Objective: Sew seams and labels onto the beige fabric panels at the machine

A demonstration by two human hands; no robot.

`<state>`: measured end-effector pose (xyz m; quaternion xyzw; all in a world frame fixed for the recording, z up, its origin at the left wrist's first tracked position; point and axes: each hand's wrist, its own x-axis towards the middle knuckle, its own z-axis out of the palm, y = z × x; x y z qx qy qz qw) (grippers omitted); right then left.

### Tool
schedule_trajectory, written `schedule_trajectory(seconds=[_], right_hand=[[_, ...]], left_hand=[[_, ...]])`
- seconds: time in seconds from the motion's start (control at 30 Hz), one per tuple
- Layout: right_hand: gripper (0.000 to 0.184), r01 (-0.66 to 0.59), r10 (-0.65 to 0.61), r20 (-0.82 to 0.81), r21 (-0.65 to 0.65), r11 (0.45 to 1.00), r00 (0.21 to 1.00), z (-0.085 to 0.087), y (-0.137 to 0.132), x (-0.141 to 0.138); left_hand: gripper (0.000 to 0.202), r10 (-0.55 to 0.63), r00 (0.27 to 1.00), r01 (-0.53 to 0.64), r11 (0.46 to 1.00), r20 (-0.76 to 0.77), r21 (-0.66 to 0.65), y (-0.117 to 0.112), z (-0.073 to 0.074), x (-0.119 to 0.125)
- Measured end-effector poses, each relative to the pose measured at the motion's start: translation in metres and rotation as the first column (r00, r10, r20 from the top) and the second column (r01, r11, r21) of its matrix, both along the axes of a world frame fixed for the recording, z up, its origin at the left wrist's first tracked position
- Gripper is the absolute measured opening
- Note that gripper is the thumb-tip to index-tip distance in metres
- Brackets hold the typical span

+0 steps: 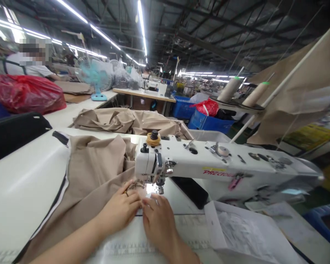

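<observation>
A white sewing machine (181,157) stands in front of me, its lit needle area and presser foot at the left end of the arm. Tan fabric (96,157) lies to the left of the machine head and runs down toward me, with a black-and-white strip (55,201) along its left edge. My left hand (123,205), with a ring on one finger, is closed on the tan fabric just before the presser foot. Beside it, fingertips almost touching, my right hand (159,220) has its fingers bent together at the needle plate. What its fingertips pinch is hidden.
A black phone (192,190) lies under the machine arm. An open white box (239,231) holding small clear items stands right of my right hand. More tan fabric (132,121) is heaped behind the machine. Thread cones (231,90) stand at the right. Another person (30,62) sits far left.
</observation>
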<state>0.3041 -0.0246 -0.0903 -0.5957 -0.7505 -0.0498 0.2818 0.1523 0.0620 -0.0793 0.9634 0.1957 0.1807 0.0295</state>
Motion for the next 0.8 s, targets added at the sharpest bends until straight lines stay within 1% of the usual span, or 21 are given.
schedule_trajectory(seconds=[0.1,0.2,0.37,0.47,0.6,0.8], right_hand=[[0.027,0.04,-0.039,0.006,-0.012,0.999,0.999,-0.003,0.002,0.002],[0.031,0.089,-0.087,0.049,-0.045,0.995,0.995,-0.001,0.006,0.003],[0.042,0.153,-0.148,0.057,-0.11,0.982,0.987,0.004,0.01,0.003],[0.043,0.167,-0.161,0.053,-0.159,0.973,0.986,0.005,0.01,0.003],[0.042,0.179,-0.173,0.048,-0.173,0.968,0.984,0.005,0.008,0.005],[0.04,0.147,-0.145,0.023,-0.191,0.97,0.989,0.004,0.008,0.007]], left_hand=[[0.022,-0.046,0.999,0.046,0.999,0.018,0.011,0.001,-0.002,-0.007],[0.022,-0.05,0.999,0.05,0.999,0.009,0.012,0.01,-0.001,-0.005],[0.021,-0.026,0.999,0.025,1.0,0.045,0.011,0.031,0.0,0.007],[0.02,0.012,0.999,-0.013,1.0,0.036,0.014,0.039,0.0,0.012],[0.019,0.05,0.999,-0.05,0.999,0.014,0.018,0.041,0.001,0.014],[0.019,0.032,0.997,-0.032,0.999,0.072,-0.007,0.038,-0.002,0.012]])
